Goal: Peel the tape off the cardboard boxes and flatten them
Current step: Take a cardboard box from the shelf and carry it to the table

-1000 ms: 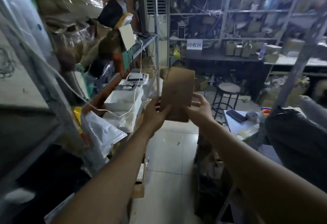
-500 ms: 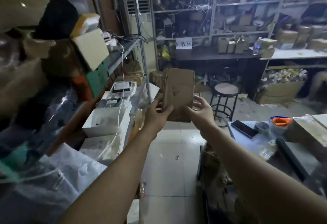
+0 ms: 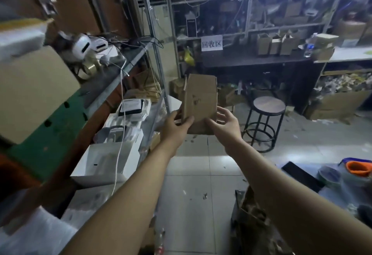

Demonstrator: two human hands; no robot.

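Note:
A small brown cardboard box [image 3: 201, 101], pressed nearly flat, stands upright in the air in front of me at arm's length. My left hand [image 3: 176, 126] grips its lower left edge, thumb across the front face. My right hand [image 3: 226, 125] holds the lower right edge, thumb on the front and fingers spread behind it. A flap at the top of the box stands up. I see no tape on the side facing me.
A metal shelf rack [image 3: 112, 85] with white boxes and cables runs along my left. A round black stool [image 3: 265, 121] stands on the tiled floor beyond the box. A dark table [image 3: 251, 63] and shelves line the back wall. A worktable corner [image 3: 332, 182] is at lower right.
My view has swung right and down, from the left shelf to the open floor. Both hands have kept hold of the box, and it looks flatter than before.

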